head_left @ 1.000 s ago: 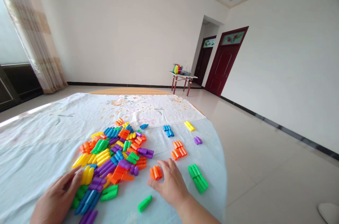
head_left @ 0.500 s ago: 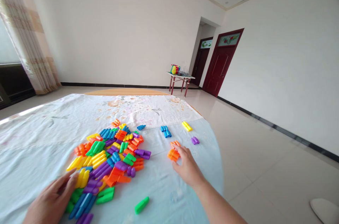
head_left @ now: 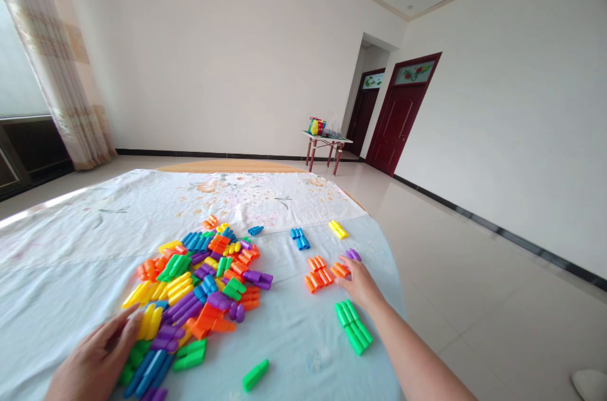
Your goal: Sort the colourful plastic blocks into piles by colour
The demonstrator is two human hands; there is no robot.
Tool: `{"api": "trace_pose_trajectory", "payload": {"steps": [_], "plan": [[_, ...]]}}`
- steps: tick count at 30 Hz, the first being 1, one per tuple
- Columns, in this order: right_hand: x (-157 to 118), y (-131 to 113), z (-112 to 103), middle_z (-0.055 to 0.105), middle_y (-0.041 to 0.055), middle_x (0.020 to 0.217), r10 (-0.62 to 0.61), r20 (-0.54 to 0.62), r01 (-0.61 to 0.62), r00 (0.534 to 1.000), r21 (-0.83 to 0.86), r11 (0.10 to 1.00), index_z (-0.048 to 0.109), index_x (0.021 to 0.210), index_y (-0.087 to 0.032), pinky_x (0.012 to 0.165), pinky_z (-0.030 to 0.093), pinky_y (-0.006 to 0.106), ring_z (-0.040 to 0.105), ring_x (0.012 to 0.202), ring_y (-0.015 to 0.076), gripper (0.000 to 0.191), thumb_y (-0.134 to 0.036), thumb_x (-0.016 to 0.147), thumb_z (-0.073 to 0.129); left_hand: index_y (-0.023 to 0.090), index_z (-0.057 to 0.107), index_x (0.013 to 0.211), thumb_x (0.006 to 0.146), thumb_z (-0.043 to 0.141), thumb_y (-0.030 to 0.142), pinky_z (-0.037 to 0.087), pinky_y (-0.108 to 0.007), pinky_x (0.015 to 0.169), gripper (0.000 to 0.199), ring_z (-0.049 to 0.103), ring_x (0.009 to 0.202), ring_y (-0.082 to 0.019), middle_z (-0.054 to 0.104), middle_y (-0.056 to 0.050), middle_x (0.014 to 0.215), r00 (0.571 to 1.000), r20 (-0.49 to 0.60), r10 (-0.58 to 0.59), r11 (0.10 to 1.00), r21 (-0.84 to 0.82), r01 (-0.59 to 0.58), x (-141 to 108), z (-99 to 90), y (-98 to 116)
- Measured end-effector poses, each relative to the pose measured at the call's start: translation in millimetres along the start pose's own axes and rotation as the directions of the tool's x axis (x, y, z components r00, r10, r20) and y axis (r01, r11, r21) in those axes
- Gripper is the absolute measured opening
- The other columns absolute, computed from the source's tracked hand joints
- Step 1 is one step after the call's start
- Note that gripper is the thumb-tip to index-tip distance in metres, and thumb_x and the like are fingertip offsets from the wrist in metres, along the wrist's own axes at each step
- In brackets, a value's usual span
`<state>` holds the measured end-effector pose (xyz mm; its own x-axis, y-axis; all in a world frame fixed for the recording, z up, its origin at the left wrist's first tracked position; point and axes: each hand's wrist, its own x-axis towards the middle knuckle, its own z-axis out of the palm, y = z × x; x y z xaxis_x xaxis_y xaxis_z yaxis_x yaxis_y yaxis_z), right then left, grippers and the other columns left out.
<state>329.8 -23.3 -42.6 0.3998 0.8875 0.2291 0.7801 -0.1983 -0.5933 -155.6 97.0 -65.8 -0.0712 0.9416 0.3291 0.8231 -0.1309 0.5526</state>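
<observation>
At the near left edge of a heap of colourful plastic bullet-shaped building blocks (head_left: 203, 287), my left hand (head_left: 97, 350) has its thumb and fingers closed around a yellow building block (head_left: 150, 322). My right hand (head_left: 359, 281) is on the right side of the table, pinching an orange building block (head_left: 339, 270) between thumb and fingertips. Just left of that hand lie joined orange blocks (head_left: 317, 276). A purple block (head_left: 353, 254) is right behind the fingers, and a long green block group (head_left: 353, 327) rests below the wrist, nearer me.
Blue blocks (head_left: 300, 238) and a yellow block (head_left: 338, 229) lie farther back on the tablecloth (head_left: 284, 325). One blue block (head_left: 256, 230) and a single green block (head_left: 255, 376) sit apart from the heap. A small table (head_left: 327, 136) with bags stands by the far wall.
My right hand has moved right, from the joined orange blocks to beside the purple block, with an orange block at its fingertips. The green group has come into view. My left hand stays put.
</observation>
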Motion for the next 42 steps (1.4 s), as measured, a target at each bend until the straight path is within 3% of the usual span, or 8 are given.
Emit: {"api": "trace_pose_trajectory", "payload": {"steps": [3,13,22,25,28,32,35,42], "plan": [[0.1,3.6,5.4,0.060,0.0104,0.108,0.002,0.034,-0.004,0.999,0.033,0.999,0.053,0.120,-0.016,0.090,0.043,0.035,0.058,0.099,0.0220,0.057,-0.018,0.065,0.064,0.025,0.066,0.098,0.078,0.041,0.053,0.051,-0.026,0.068,0.043,0.065,0.086,-0.021,0.068,-0.001,0.103,0.995,0.089,-0.044,0.999,-0.020,0.046,-0.5,-1.0,-0.4],[-5.2,0.5,6.4,0.061,0.0096,0.110,-0.037,0.060,0.032,0.998,0.082,0.996,0.057,0.115,-0.017,0.091,0.043,0.034,0.058,0.101,0.0217,0.048,-0.018,0.067,0.060,0.023,0.064,0.100,0.078,0.038,0.054,0.050,-0.028,0.072,0.046,0.065,0.083,-0.021,0.068,-0.002,0.103,0.991,0.121,-0.064,0.997,0.039,0.060,-3.7,-12.9,17.2],[-11.6,-6.7,2.1,0.061,0.0097,0.107,-0.076,0.041,0.075,0.996,0.039,0.996,0.061,0.110,-0.016,0.094,0.041,0.035,0.056,0.103,0.0226,0.042,-0.015,0.069,0.056,0.018,0.065,0.100,0.080,0.038,0.050,0.048,-0.026,0.080,0.047,0.063,0.094,-0.021,0.068,-0.007,0.104,0.991,0.128,-0.048,0.999,0.004,0.048,-12.9,-27.5,40.5],[-12.9,-17.3,-4.9,0.059,0.0107,0.110,-0.085,-0.012,0.086,0.996,0.009,0.996,0.061,0.110,-0.017,0.098,0.038,0.040,0.051,0.110,0.0248,0.040,-0.015,0.071,0.052,0.018,0.065,0.099,0.080,0.040,0.051,0.048,-0.024,0.078,0.045,0.064,0.092,-0.020,0.069,-0.006,0.101,0.995,0.092,-0.032,0.999,-0.002,0.032,-12.8,-26.1,39.3],[-17.3,-44.4,-5.7,0.059,0.0101,0.112,-0.186,-0.110,0.191,0.976,0.039,0.981,0.059,0.112,-0.019,0.098,0.038,0.042,0.050,0.110,0.0237,0.037,-0.017,0.077,0.047,0.020,0.065,0.098,0.079,0.043,0.051,0.048,-0.024,0.078,0.043,0.064,0.089,-0.019,0.070,-0.005,0.099,0.999,0.054,0.008,1.000,-0.027,-0.006,-12.7,-21.9,34.2],[-32.8,-94.1,15.9,0.061,0.0079,0.107,-0.379,-0.111,0.394,0.919,0.178,0.902,0.059,0.111,-0.021,0.094,0.043,0.039,0.054,0.104,0.0209,0.033,-0.017,0.081,0.045,0.021,0.065,0.099,0.078,0.043,0.053,0.049,-0.026,0.077,0.044,0.065,0.088,-0.019,0.070,-0.004,0.098,1.000,0.025,0.010,0.999,-0.039,-0.009,-13.2,-16.2,27.1],[-46.0,-122.2,44.7,0.062,0.0057,0.103,-0.452,-0.037,0.445,0.891,0.268,0.855,0.059,0.111,-0.024,0.091,0.045,0.036,0.055,0.100,0.0194,0.036,-0.011,0.080,0.046,0.022,0.066,0.098,0.077,0.042,0.055,0.049,-0.026,0.076,0.046,0.064,0.089,-0.020,0.070,-0.005,0.098,1.000,0.014,0.010,0.999,-0.044,-0.009,-13.3,-14.6,25.1],[-61.0,-131.7,90.6,0.063,0.0041,0.094,-0.435,0.016,0.405,0.900,0.333,0.852,0.060,0.107,-0.023,0.085,0.046,0.035,0.057,0.091,0.0182,0.038,-0.003,0.078,0.044,0.023,0.066,0.098,0.077,0.042,0.054,0.050,-0.027,0.077,0.045,0.065,0.090,-0.020,0.070,-0.003,0.097,1.000,0.005,0.024,0.998,-0.053,-0.024,-12.7,-14.6,25.9]]}}
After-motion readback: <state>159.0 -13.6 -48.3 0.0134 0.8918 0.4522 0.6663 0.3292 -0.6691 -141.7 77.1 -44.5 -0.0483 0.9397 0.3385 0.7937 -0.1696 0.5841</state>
